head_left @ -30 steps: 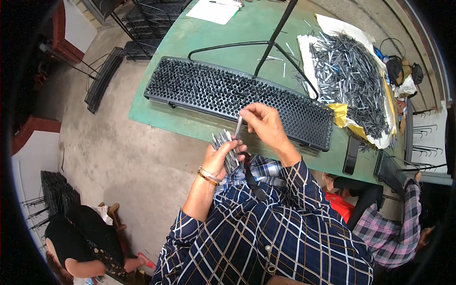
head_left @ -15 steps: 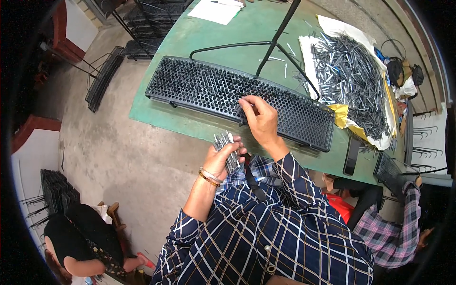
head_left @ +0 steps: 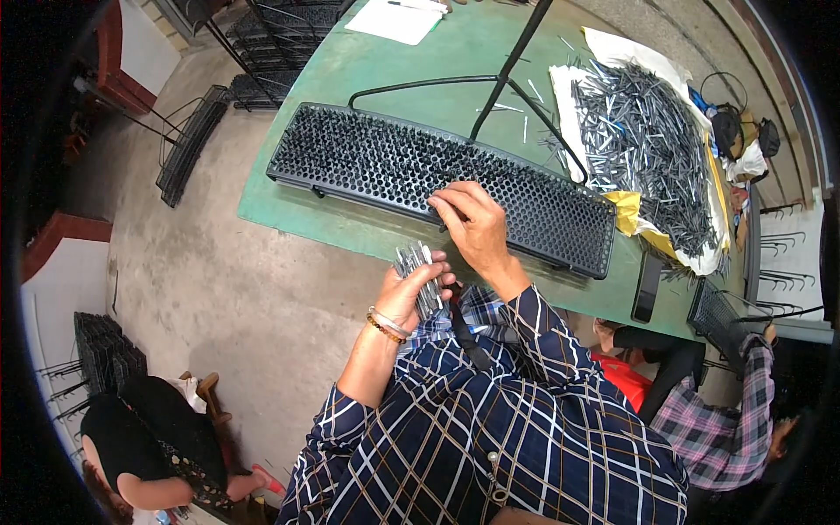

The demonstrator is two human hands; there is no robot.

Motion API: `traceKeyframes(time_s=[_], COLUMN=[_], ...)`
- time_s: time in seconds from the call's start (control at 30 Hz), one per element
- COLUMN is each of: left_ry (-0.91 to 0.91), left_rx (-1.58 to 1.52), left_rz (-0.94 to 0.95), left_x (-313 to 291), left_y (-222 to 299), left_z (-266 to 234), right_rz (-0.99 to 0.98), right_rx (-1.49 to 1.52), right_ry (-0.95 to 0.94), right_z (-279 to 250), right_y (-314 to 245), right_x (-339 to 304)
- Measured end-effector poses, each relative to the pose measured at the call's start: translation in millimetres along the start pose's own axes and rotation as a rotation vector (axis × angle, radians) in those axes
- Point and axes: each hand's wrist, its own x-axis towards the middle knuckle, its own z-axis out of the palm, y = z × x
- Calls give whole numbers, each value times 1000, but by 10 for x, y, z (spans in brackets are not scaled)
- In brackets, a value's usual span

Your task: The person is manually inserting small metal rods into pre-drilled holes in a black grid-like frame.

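Note:
A long black rack full of round holes (head_left: pixel 547 219) lies along the near edge of the green table, with dark pins standing in its left and middle holes. My left hand (head_left: pixel 411 289) is closed round a bundle of thin grey and black sticks (head_left: pixel 423 267), held below the rack's front edge. My right hand (head_left: pixel 477 229) is over the rack's front middle, thumb and fingertips pinched together at the holes. Whatever sits between those fingertips is hidden or too small to make out.
A large pile of similar sticks (head_left: pixel 643 149) lies on a white and yellow sack at the right. A black metal frame (head_left: pixel 503 80) rises behind the rack. A dark phone (head_left: pixel 647 287) rests by the table's right edge. Two people sit nearby, lower left and right.
My right hand has shifted slightly left and toward the rack's front edge, fingers still pinched. The left hand and its bundle have stayed nearly in place.

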Motion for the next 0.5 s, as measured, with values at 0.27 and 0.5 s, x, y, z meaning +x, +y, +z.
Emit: traceKeyframes(time_s=[0.27,0.5], left_ry=[-2,-15], left_rx=[0,32], left_rz=[-2,12], left_x=[-19,-9], left_y=[15,6], left_z=[38,30], right_rz=[65,55], right_rx=[99,6], right_ry=[29,38], right_z=[10,20], right_y=[42,0], right_x=[-16,-45])
